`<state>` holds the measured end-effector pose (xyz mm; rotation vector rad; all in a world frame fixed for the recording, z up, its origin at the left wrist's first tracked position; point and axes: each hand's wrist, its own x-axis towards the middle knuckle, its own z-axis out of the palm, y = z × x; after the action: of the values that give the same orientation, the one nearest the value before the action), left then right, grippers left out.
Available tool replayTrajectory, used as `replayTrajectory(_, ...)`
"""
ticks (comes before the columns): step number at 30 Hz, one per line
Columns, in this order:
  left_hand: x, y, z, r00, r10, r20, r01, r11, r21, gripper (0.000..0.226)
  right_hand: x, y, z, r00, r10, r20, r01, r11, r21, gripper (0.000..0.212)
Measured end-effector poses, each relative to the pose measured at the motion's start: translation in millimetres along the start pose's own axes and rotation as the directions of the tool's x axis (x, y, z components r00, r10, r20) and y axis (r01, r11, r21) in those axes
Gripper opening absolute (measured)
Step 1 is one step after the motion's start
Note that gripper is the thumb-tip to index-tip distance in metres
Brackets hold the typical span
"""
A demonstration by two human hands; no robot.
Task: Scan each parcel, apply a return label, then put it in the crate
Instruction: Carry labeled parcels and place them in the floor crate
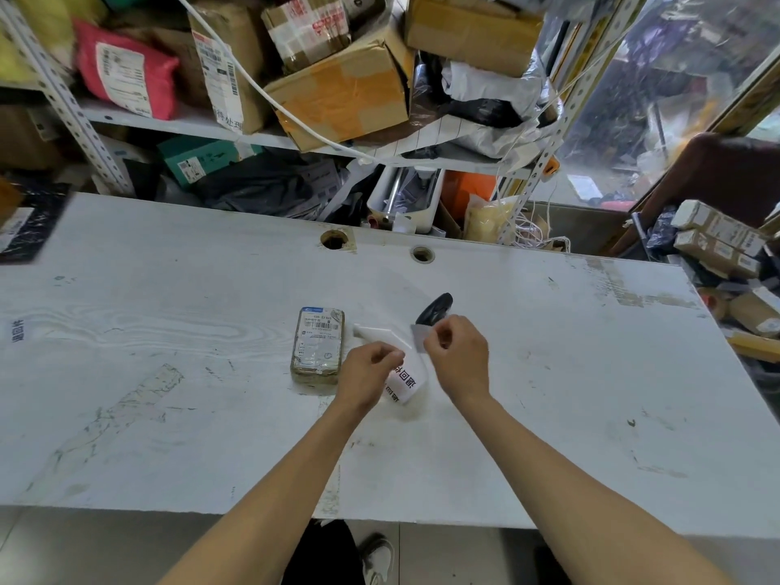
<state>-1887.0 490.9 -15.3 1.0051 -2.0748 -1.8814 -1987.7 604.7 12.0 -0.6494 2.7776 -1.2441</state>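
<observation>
Shelves (253, 133) behind hold stacked boxes and mailers. White table (169, 373), scuffed, with two round holes near its far edge. Parcel (317, 344): small, taped, lying flat at table centre with its printed slip facing up, just left of the hands and untouched. Label strip (406, 373): white, black printing, held above the table between both hands. Left hand (366, 375) pinches the strip at its left edge. Right hand (458, 356) pinches a peeled grey corner at the strip's top. Scanner (434, 308): black, lying on the table just beyond the right hand.
</observation>
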Motion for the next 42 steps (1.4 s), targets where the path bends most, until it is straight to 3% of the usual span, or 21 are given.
replayTrajectory(3, -6, 16, -15, 0.990, -0.134, -0.047, 0.118, 0.958, -0.262, 0.023, -10, -21, 31, 0.960, -0.267, 0.082, 0.273, 0.959, -0.075, 0.010)
replayTrajectory(6, -7, 21, -41, 0.968, -0.211, -0.137, 0.139, 0.903, -0.406, 0.021, -17, -39, 59, 0.895, -0.422, 0.143, 0.436, 0.896, -0.085, 0.009)
replayTrajectory(10, -6, 11, -79, 0.935, -0.256, -0.246, 0.133, 0.896, -0.425, 0.019, -23, -55, 82, 0.868, -0.443, 0.224, 0.461, 0.887, -0.032, 0.034)
replayTrajectory(12, -6, 3, -95, 0.928, -0.262, -0.263, 0.143, 0.906, -0.398, 0.026, -25, -59, 89, 0.885, -0.357, 0.299, 0.362, 0.931, 0.041, 0.049)
replayTrajectory(14, -5, -4, -108, 0.941, -0.243, -0.234, 0.150, 0.922, -0.357, 0.024, -25, -67, 93, 0.905, -0.144, 0.400, 0.096, 0.986, 0.138, 0.047)
replayTrajectory(16, -3, -10, -115, 0.954, -0.229, -0.196, 0.164, 0.940, -0.299, 0.020, -22, -71, 101, 0.877, 0.042, 0.479, -0.160, 0.965, 0.210, 0.024)
replayTrajectory(17, 0, -13, -117, 0.956, -0.226, -0.186, 0.171, 0.947, -0.273, 0.019, -20, -72, 105, 0.876, 0.076, 0.477, -0.203, 0.954, 0.221, 0.015)
replayTrajectory(20, 12, -19, -117, 0.959, -0.220, -0.178, 0.185, 0.963, -0.193, 0.017, -17, -68, 114, 0.884, 0.117, 0.453, -0.228, 0.953, 0.199, 0.022)
replayTrajectory(23, 25, -25, -113, 0.947, -0.220, -0.233, 0.232, 0.972, 0.024, 0.012, -16, -61, 117, 0.882, 0.182, 0.435, -0.256, 0.959, 0.118, 0.024)
replayTrajectory(28, 38, -24, -107, 0.934, -0.180, -0.308, 0.291, 0.884, 0.366, 0.037, -12, -44, 123, 0.852, 0.273, 0.447, -0.315, 0.949, 0.021, 0.034)
replayTrajectory(37, 48, -29, -100, 0.952, -0.080, -0.295, 0.256, 0.736, 0.626, 0.034, -2, -37, 134, 0.844, 0.267, 0.464, -0.260, 0.962, -0.081, 0.041)
replayTrajectory(39, 50, -30, -100, 0.960, -0.043, -0.278, 0.232, 0.681, 0.695, 0.035, -2, -37, 133, 0.842, 0.270, 0.468, -0.246, 0.963, -0.113, 0.041)
replayTrajectory(42, 52, -25, -99, 0.965, 0.019, -0.260, 0.218, 0.490, 0.844, 0.046, 0, -39, 130, 0.834, 0.291, 0.468, -0.179, 0.946, -0.269, 0.047)
